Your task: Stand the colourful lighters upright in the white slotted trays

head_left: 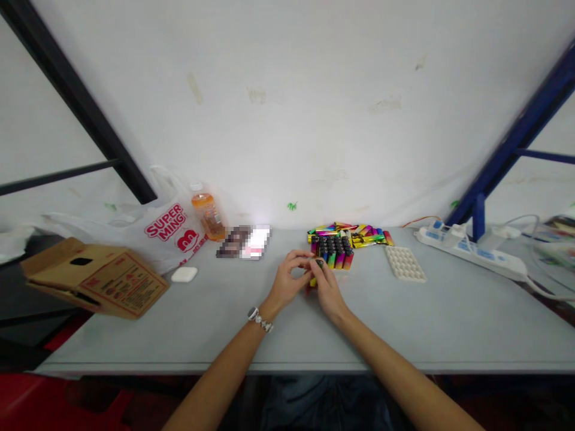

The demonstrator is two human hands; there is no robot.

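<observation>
My left hand (287, 280) and my right hand (329, 290) meet over the middle of the table, with fingers bent and pinched together. Between them is a colourful lighter (313, 281), mostly covered by the fingers; its dark top and some yellow show. Just behind my right hand, several lighters (340, 258) with black tops and rainbow bodies stand upright in a tight block. A heap of shiny multicoloured lighters (368, 235) lies behind that block. To the right, a pale tray (405, 264) with rows of round cells rests flat on the table.
On the left are a cardboard box (121, 284), a white plastic bag (157, 230), a bottle of orange liquid (209, 214) and a small white case (184, 275). A blurred-out flat item (233, 242) lies near the wall. A white power strip (476, 256) with cords occupies the right side.
</observation>
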